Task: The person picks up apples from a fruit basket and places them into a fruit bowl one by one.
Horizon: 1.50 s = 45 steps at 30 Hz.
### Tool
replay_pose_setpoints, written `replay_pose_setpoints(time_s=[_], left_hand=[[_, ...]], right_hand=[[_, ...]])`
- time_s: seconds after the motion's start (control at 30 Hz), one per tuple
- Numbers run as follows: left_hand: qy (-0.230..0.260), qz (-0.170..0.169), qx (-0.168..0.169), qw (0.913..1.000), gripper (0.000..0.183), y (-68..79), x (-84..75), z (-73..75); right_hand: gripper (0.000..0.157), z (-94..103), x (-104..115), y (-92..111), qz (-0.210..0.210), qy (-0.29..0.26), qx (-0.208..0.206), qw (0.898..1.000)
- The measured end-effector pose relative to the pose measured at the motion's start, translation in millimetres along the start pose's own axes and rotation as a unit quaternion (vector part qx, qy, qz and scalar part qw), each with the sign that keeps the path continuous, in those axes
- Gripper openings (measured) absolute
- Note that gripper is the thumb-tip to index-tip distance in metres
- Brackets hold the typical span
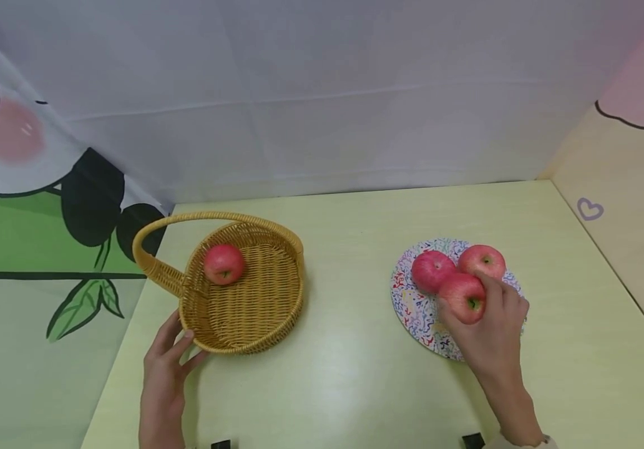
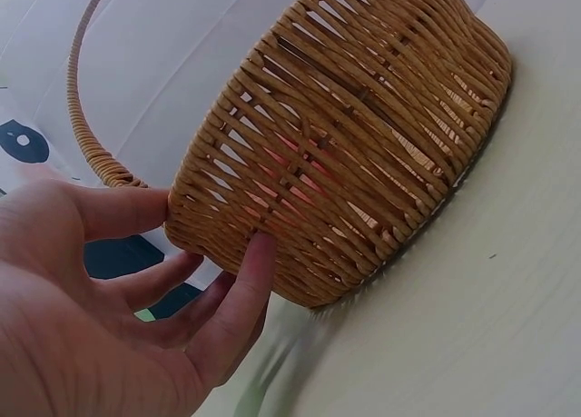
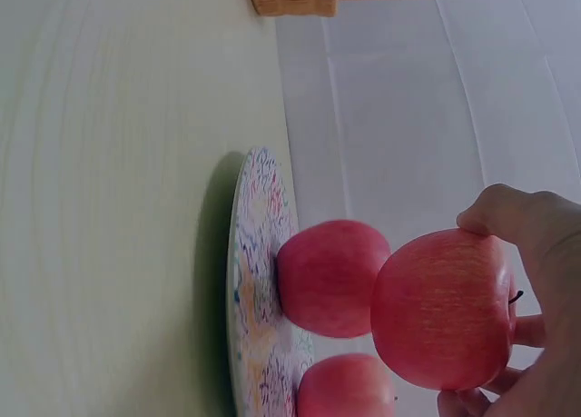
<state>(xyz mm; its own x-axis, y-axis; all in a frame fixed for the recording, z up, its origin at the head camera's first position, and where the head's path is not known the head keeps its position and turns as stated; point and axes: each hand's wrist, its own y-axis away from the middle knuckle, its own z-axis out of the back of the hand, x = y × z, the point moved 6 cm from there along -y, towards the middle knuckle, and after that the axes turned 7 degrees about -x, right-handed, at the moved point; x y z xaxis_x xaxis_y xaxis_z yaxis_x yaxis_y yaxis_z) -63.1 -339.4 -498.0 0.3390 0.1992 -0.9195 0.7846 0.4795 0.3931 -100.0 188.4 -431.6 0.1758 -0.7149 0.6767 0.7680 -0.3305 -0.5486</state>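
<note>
In the head view my right hand (image 1: 493, 333) grips a red apple (image 1: 459, 294) between thumb and fingers. The right wrist view shows this held apple (image 3: 440, 312) raised off the round patterned plate (image 3: 250, 281), its stem toward the palm. Two more apples lie on the plate: one on the left (image 1: 430, 268), one at the back right (image 1: 482, 257). My left hand (image 1: 165, 374) touches the near left side of a wicker basket (image 1: 249, 312), fingers spread against its outer wall (image 2: 336, 144). Inside the basket, one apple (image 1: 223, 264) lies toward the back left.
The basket's tall arched handle (image 1: 215, 216) leans over its left and back side. Both basket and plate stand on a pale table (image 1: 344, 299), well apart. A grey-white cloth (image 1: 322, 125) hangs behind, and printed panels (image 1: 636, 218) flank both sides.
</note>
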Motion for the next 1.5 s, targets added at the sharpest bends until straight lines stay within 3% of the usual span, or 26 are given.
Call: replay_pose_setpoints(time_s=[0.33,0.67,1.03,1.37,1.5], left_hand=[[-0.006,0.002,-0.004,1.0,0.059,-1.7,-2.4,-1.0],[-0.011,-0.007,0.001,0.9999,0.06,-3.0,-5.9,-3.4],[-0.003,0.011,-0.003,0.9999,0.062,-1.1,-1.8,2.3],[-0.016,0.014,-0.002,0.9998,0.062,-0.9,1.3,2.2],[-0.015,0.012,0.001,0.9998,0.063,0.0,1.1,2.4]], right_hand=[[0.071,7.4,-26.3,-0.2,-0.058,0.056,0.013,0.997],[0.076,0.7,-47.9,-1.2,-0.121,0.112,0.09,0.982],[0.075,-8.8,-56.7,1.0,-0.093,0.149,0.108,0.979],[0.078,-7.7,-62.1,11.4,-0.12,0.125,0.095,0.98],[0.079,-5.0,-59.8,13.2,-0.106,0.112,0.074,0.985]])
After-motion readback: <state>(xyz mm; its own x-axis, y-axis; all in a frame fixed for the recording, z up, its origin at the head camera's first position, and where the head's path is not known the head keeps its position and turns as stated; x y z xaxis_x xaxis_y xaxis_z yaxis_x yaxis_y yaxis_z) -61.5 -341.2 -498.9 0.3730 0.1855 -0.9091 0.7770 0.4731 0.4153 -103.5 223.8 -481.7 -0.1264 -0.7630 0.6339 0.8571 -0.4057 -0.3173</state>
